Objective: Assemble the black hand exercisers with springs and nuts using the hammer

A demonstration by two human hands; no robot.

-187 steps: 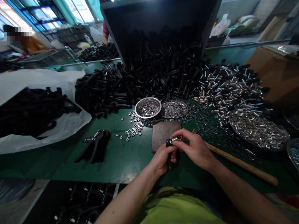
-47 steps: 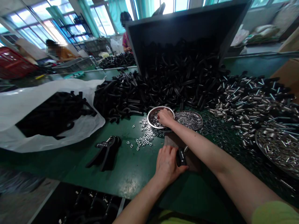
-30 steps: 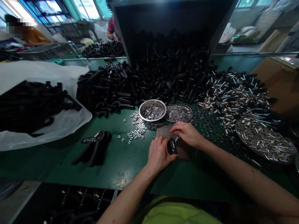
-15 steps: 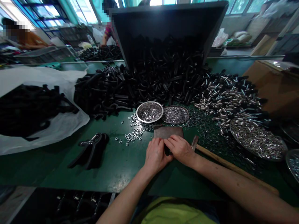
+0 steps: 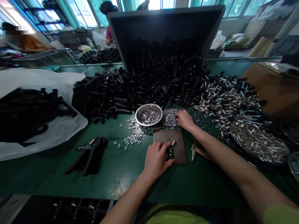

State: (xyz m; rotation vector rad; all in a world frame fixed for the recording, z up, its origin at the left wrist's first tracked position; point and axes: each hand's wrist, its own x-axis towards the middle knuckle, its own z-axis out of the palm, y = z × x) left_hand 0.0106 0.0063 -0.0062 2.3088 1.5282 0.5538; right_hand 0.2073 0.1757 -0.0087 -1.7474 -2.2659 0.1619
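My left hand [image 5: 157,158] grips a small black part with a spring [image 5: 173,143] sticking out of it, held against a flat metal plate [image 5: 181,152]. Up at the shallow dish [image 5: 168,117] of tiny metal pieces, my right hand [image 5: 184,120] has its fingers bent down and pinched together at the right rim; whatever lies between the fingertips is too small to make out. A metal bowl [image 5: 149,115] of small shiny parts touches that dish on the left. Beside the plate lies a hammer [image 5: 193,151], its wooden handle partly under my right forearm.
Metal rings [image 5: 134,137] are scattered left of the plate. A pair of black clamps [image 5: 90,155] stands farther left, near a white bag [image 5: 77,118] of black parts. Black parts spill from a tipped bin [image 5: 167,28]. Spring-fitted screws [image 5: 226,93] and a dish of pins [image 5: 259,143] are at right. Two people work beyond.
My right hand has left the plate and reached forward to the dish of tiny pieces. My left hand stays at the plate, and the spring on the black part now shows.
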